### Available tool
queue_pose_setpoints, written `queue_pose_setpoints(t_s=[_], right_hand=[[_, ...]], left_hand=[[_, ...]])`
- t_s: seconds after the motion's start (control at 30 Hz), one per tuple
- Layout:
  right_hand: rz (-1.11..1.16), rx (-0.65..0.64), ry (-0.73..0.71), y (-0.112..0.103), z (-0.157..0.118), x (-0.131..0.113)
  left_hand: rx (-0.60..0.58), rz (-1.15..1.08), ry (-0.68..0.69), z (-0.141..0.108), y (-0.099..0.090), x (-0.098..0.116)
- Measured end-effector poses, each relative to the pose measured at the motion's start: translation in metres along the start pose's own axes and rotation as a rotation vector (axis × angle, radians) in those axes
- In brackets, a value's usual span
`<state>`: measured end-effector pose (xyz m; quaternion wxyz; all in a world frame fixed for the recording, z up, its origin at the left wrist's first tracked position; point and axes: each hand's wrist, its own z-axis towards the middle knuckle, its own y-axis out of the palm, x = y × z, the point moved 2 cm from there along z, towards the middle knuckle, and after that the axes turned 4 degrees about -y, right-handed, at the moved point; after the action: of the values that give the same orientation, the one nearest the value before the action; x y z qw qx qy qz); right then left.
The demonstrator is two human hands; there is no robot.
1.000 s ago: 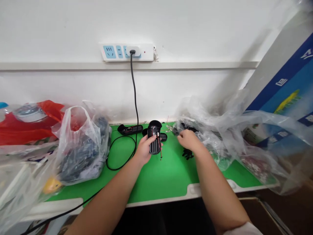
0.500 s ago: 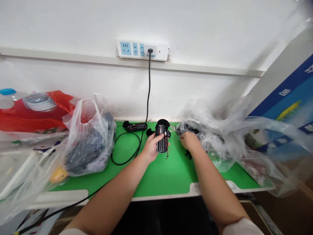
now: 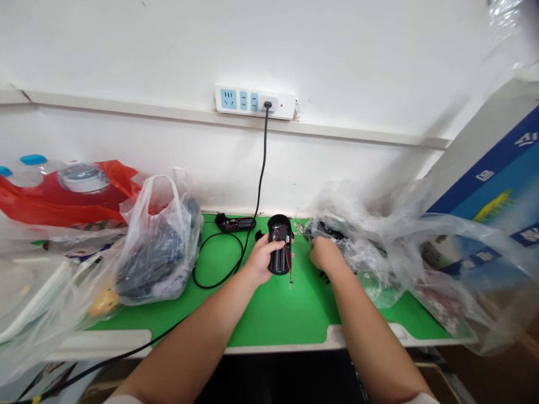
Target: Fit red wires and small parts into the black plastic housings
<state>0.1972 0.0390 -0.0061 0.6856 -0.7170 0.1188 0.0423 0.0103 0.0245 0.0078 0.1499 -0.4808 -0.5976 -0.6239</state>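
Observation:
My left hand (image 3: 261, 259) is closed round a black rounded casing (image 3: 279, 255) with thin red and black wires hanging from its right side. My right hand (image 3: 325, 255) rests low over the green mat at the edge of a clear plastic bag (image 3: 357, 247); its fingers curl downward, and what they hold, if anything, is hidden. Small black pieces (image 3: 324, 276) lie just below that hand. Behind the left hand, another black part with wires (image 3: 236, 223) sits on the green mat (image 3: 282, 320).
A black cable (image 3: 264, 163) runs from the wall power strip (image 3: 255, 102) and loops on the mat. Filled plastic bags (image 3: 158, 252) and a red bag (image 3: 109, 193) stand at the left. A blue and white box (image 3: 484, 185) leans at the right.
The whole view has shifted, with the power strip and table lower in the picture. The casing in my left hand is turned slightly. My right hand stays beside the plastic bag.

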Motion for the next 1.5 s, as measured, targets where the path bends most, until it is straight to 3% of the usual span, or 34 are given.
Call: queue_pose_setpoints(t_s=[0.07, 0.13, 0.23, 0.3, 0.37, 0.6, 1.17, 1.5], right_hand=[[0.198, 0.047, -0.076, -0.003, 0.0, -0.001], [0.653, 0.041, -0.175, -0.004, -0.003, -0.005], [1.398, -0.146, -0.237, -0.004, -0.011, -0.015], [1.66, -0.264, -0.241, -0.004, -0.017, -0.022], [1.784, -0.312, -0.248, -0.006, -0.021, -0.028], [1.882, -0.341, -0.19, -0.008, -0.022, -0.034], [1.853, -0.376, -0.205, -0.012, -0.032, -0.042], [1.809, -0.255, -0.219, -0.011, -0.032, -0.044]], left_hand=[[-0.002, -0.003, 0.0, -0.001, 0.001, 0.001], [-0.004, -0.002, -0.002, -0.001, 0.002, 0.003], [0.006, 0.012, -0.013, -0.001, 0.003, 0.004], [0.021, 0.021, -0.005, -0.001, 0.002, 0.004], [0.024, 0.017, 0.004, -0.001, 0.002, 0.004], [0.025, -0.008, -0.027, -0.001, 0.002, 0.006], [0.125, 0.039, -0.039, -0.003, 0.001, 0.007], [0.151, 0.104, 0.005, -0.007, 0.007, 0.009]])
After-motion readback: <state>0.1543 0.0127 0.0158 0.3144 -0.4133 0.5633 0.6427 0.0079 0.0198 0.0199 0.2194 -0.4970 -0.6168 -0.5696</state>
